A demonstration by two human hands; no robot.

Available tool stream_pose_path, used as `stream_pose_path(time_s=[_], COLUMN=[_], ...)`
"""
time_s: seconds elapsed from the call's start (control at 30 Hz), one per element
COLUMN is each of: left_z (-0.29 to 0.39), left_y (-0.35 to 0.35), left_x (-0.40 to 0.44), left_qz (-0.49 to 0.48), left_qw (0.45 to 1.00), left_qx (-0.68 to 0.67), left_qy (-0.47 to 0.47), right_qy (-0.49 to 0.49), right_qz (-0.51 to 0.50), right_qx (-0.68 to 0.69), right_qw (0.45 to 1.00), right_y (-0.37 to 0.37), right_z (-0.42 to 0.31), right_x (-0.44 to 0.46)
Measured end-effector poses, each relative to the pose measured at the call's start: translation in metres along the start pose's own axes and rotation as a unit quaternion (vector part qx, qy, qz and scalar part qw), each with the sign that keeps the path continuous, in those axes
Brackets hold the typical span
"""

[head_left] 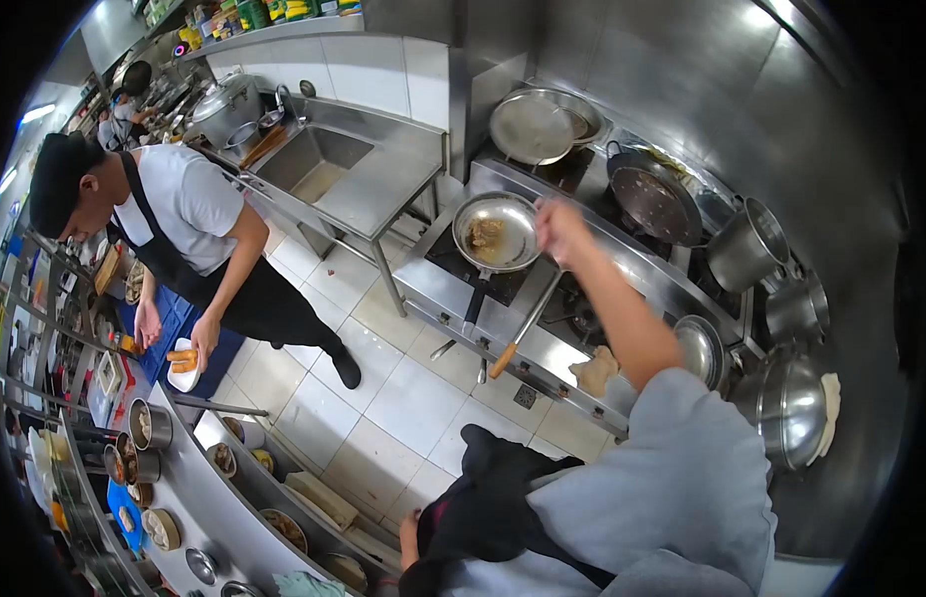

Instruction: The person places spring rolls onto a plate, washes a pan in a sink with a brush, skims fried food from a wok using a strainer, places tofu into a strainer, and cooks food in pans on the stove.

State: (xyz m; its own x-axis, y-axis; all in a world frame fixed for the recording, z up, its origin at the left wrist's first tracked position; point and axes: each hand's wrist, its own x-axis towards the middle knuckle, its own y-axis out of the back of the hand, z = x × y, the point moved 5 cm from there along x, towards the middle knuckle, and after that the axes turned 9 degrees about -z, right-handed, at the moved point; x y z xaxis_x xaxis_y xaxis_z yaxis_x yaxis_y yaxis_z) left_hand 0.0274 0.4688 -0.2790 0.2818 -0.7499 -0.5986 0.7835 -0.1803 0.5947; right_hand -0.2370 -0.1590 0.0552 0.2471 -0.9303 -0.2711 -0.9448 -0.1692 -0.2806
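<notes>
My right hand (pixel 560 231) is closed in a fist at the right rim of a frying pan (pixel 524 214). What its fingers hold, if anything, is hidden. Inside the pan lies a clump of brown food (pixel 486 233) in some liquid, and the pan's black handle (pixel 474 304) points toward the stove's front. Below my wrist, a tool with a wooden handle (pixel 504 360) reaches out over the stove edge; its far end is hidden. Down beside my dark apron, my left hand (pixel 410 540) shows only partly, close to the counter with food containers, its fingers mostly hidden.
A wok (pixel 654 195), a strainer (pixel 532 129) and steel pots (pixel 749 245) crowd the stove. A co-worker (pixel 189 204) at left holds a white tray (pixel 184 368) with fried rolls. A sink (pixel 314 164) stands behind. Bowls of food line the lower-left counter (pixel 199 497).
</notes>
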Motion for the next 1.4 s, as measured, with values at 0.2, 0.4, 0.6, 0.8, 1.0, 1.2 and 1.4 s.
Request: stream_pose_path(time_s=[0.2,0.4,0.6,0.8,1.0,1.2,1.4], left_z=[-0.068,-0.060,-0.046,-0.070,-0.141,-0.191,-0.287], left_y=[-0.061,-0.056,-0.056,-0.082,-0.073,0.047,0.102], left_x=[-0.068,-0.129,-0.155,-0.122,-0.086,-0.031,-0.018], left_qz=[-0.051,0.091,-0.022,-0.145,0.107,0.422,0.565], left_qw=[0.984,0.883,0.806,0.799,0.870,0.835,0.745], left_qx=[-0.067,-0.371,-0.478,-0.460,-0.364,-0.206,-0.058], left_qy=[0.154,0.273,0.349,0.360,0.315,0.287,0.348], right_qy=[-0.046,-0.097,-0.330,-0.230,-0.351,-0.089,-0.163], right_qz=[-0.197,-0.318,-0.549,-0.644,-0.448,-0.486,-0.632], right_qx=[0.155,0.079,-0.359,-0.637,-0.753,-0.654,-0.495], right_qw=[0.967,0.940,0.678,0.355,0.331,0.573,0.573], right_y=[0.113,-0.045,-0.213,-0.160,-0.130,-0.185,-0.220], right_z=[-0.071,0.079,0.347,0.526,0.632,0.808,0.859], right_x=[0.198,0.160,-0.115,-0.195,-0.180,-0.163,-0.193])
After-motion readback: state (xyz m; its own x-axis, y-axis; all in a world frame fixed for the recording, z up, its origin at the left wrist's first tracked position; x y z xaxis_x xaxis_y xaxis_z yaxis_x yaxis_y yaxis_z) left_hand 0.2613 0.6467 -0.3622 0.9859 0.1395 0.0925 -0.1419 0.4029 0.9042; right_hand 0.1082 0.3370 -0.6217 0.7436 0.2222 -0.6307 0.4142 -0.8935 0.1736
